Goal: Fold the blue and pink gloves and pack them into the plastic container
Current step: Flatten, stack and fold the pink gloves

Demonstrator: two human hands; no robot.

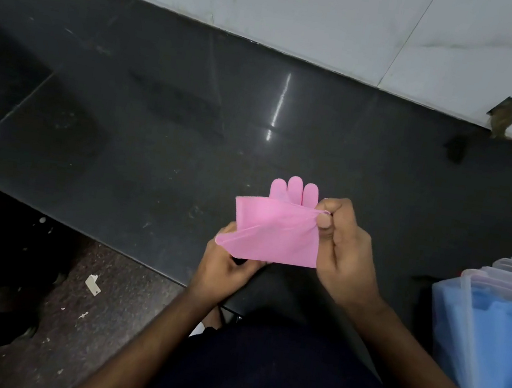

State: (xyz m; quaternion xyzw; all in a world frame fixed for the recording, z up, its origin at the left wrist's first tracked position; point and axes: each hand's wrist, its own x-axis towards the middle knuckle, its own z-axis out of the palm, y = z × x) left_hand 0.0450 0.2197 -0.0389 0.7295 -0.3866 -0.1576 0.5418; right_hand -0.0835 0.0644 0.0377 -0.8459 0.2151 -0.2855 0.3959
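A pink glove [272, 229] is held above the dark counter, its cuff part folded over so that three fingertips stick out beyond the fold. My left hand [228, 265] grips its lower left corner from below. My right hand [342, 248] pinches the upper right edge between thumb and curled fingers. At the right edge stands a clear plastic container [472, 283] with a folded blue glove [496, 346] lying inside it.
The glossy black counter [190, 138] runs back to a white tiled wall [338, 18]. Its front edge slants from left to bottom centre, with a speckled floor [91, 302] and scraps of litter below. A hole in the wall [502, 116] shows at the right.
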